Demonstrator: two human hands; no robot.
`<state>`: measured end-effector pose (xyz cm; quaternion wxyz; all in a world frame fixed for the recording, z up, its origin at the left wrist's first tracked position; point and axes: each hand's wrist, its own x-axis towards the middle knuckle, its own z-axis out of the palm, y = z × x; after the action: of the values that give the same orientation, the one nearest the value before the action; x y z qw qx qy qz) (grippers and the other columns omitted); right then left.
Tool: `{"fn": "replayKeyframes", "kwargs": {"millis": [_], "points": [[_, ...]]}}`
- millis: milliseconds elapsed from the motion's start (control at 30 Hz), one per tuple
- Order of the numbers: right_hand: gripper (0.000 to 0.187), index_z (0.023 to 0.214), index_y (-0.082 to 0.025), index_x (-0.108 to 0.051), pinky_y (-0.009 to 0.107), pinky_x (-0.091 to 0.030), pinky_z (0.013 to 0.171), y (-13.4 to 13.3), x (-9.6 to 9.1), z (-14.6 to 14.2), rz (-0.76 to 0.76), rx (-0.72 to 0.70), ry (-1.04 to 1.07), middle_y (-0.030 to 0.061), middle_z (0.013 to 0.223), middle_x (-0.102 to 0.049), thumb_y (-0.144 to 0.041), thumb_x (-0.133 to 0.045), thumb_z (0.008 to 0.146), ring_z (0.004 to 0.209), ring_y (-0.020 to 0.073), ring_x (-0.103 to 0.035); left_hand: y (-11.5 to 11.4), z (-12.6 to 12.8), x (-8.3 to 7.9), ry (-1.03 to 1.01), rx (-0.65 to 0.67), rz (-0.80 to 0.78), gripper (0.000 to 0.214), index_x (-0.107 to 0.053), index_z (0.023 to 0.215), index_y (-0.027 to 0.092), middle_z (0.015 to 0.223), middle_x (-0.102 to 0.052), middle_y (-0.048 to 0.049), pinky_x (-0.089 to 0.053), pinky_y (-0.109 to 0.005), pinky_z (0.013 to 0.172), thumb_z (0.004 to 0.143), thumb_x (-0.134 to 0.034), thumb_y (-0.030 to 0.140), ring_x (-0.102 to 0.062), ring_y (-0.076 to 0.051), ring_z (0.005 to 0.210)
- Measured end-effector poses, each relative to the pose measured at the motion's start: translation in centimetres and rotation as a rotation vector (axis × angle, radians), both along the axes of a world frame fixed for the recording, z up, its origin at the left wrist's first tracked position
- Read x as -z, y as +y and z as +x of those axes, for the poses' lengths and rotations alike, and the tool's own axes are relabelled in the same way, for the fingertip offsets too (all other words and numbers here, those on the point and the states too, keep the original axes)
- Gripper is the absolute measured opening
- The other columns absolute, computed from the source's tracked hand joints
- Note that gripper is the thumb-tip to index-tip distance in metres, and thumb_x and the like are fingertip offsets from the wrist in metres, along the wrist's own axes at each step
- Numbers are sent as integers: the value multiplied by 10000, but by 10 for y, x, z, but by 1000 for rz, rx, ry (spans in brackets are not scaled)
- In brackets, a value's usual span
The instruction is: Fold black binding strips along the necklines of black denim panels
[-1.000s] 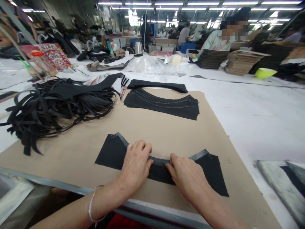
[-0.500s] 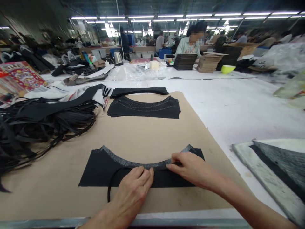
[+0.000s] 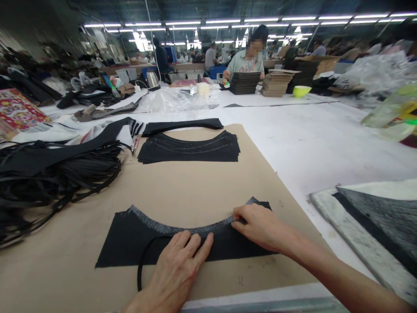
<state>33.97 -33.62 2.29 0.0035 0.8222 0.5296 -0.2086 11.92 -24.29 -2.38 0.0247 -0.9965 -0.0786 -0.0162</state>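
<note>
A black fabric panel (image 3: 119, 243) with a curved upper edge lies flat in front of me. A speckled grey band (image 3: 148, 222) runs along that curve. My left hand (image 3: 182, 261) lies on the panel with fingers spread, pressing just below the band. From under it a thin black strip (image 3: 140, 267) loops out to the left and hangs past the panel's lower edge. Toward the right end of the curve, my right hand (image 3: 256, 224) has thumb and forefinger pinched together, apparently on the strip; the fingers mostly hide it.
Brown paper (image 3: 195, 182) covers this part of the white table (image 3: 306, 139). Beyond the panel lies a stack of stitched black pieces (image 3: 189, 150). A heap of black strips (image 3: 58, 174) sits left, a worn board (image 3: 352, 234) right. A person (image 3: 247, 61) works across the table.
The view has shifted slightly to the right. My left fingers have spread wider on the panel. My right hand has drawn back a little along the curve, its fingers still pinched.
</note>
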Motion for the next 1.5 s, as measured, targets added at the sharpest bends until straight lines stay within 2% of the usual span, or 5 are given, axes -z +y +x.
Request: {"fn": "replayKeyframes", "kwargs": {"millis": [300, 433, 600, 900, 1500], "points": [[181, 734, -174, -665, 291, -372, 612, 3, -3, -4, -21, 52, -101, 106, 746, -695, -297, -541, 780, 748, 247, -656, -4, 8, -3, -84, 34, -57, 448, -516, 1273, 176, 1230, -563, -98, -429, -351, 946, 857, -434, 33, -510, -222, 1106], [239, 772, -181, -658, 305, -388, 642, 0, -2, -1, -12, 113, -119, 110, 786, -698, -409, -585, 774, 770, 260, -650, -14, 23, -5, -38, 29, -81, 472, -484, 1296, 130, 1071, -618, -86, -461, -343, 869, 834, -451, 43, -563, -217, 959], [216, 758, -183, -632, 294, -371, 630, -12, 3, 16, 112, 299, 89, 75, 741, -668, -374, -683, 672, 754, 249, -618, -23, 32, -2, -14, -16, -36, 605, -370, 1392, 179, 1045, -599, -74, -457, -355, 830, 809, -480, 61, -556, -229, 942], [150, 825, -166, -587, 195, -389, 465, -32, 24, 52, 226, 364, 499, -47, 529, -534, -271, -481, 822, 489, 111, -547, -24, 36, -4, 22, -29, -32, 629, -369, 1394, 205, 1007, -595, -62, -450, -363, 816, 789, -470, 65, -545, -230, 916], [81, 736, -196, -499, 208, -358, 448, -30, 31, 42, 326, 453, 377, -69, 517, -509, -222, -514, 811, 418, 102, -535, -23, 36, 3, -15, 4, 1, 623, -372, 1401, 177, 1006, -604, -78, -444, -361, 786, 788, -443, 86, -541, -234, 884]]}}
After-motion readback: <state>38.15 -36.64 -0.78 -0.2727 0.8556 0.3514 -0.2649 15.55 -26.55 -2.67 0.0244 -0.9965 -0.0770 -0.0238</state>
